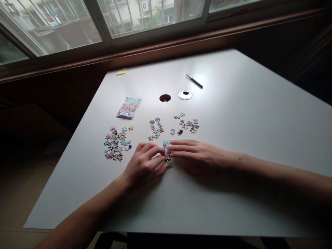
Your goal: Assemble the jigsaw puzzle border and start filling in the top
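A partly joined jigsaw puzzle (166, 147) with a light blue top edge lies on the white table, mostly hidden under my right hand (190, 150). That hand rests flat over it with the fingers stretched out to the left. My left hand (148, 160) is at the puzzle's left edge, its thumb and fingers closed on a puzzle piece (168, 160) at the lower left corner. How firmly the piece is held cannot be seen.
Left of my hands lies a large pile of loose pieces (115, 145). Two smaller groups, one of pieces (157, 128) and another (190, 125), lie beyond the puzzle. Farther back are a printed picture sheet (129, 107), a cable hole (165, 98), its metal cover (185, 95) and a pen (194, 81).
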### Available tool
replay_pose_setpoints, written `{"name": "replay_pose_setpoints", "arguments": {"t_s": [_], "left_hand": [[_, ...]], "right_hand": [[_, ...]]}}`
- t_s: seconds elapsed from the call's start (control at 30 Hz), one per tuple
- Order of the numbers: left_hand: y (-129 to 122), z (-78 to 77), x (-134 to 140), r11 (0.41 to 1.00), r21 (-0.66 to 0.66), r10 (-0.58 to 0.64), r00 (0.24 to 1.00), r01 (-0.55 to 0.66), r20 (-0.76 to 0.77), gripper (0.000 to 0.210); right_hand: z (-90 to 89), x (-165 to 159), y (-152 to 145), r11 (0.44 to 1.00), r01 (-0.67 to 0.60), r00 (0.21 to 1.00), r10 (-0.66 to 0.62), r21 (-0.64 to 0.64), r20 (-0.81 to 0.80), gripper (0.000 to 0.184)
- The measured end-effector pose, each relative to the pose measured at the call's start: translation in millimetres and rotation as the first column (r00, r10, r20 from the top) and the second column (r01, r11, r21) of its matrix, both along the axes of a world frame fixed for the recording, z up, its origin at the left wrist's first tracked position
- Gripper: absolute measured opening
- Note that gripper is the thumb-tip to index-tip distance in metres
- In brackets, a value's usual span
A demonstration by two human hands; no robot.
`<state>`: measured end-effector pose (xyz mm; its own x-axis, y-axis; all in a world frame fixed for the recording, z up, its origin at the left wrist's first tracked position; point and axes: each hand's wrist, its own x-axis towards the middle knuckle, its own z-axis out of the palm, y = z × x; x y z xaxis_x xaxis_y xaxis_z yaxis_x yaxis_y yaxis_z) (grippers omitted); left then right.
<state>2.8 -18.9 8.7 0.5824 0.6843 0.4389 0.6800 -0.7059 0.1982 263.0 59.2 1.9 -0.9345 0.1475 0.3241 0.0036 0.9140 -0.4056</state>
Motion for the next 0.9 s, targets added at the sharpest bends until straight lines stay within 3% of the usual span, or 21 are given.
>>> {"name": "replay_pose_setpoints", "arguments": {"t_s": [0.27, 0.57, 0.9], "left_hand": [[-2.6, 0.7, 6.9, 1.0, 0.023, 0.01, 1.0, -0.009, -0.02, 0.008], [-2.5, 0.3, 7.0, 1.0, -0.018, 0.01, 1.0, -0.01, 0.0, 0.008], [-1.4, -5.5, 6.6, 0.996, -0.088, 0.003, 0.999, 0.002, 0.05, 0.013]], "right_hand": [[-0.9, -0.4, -0.3, 0.999, -0.009, 1.0, 0.008, 0.049, 0.024, 0.059], [-0.1, 1.6, 1.6, 0.999, -0.014, 1.0, 0.014, -0.036, 0.014, 0.062], [-4.4, 2.9, 2.1, 0.997, -0.023, 0.998, 0.019, 0.07, 0.058, 0.062]]}}
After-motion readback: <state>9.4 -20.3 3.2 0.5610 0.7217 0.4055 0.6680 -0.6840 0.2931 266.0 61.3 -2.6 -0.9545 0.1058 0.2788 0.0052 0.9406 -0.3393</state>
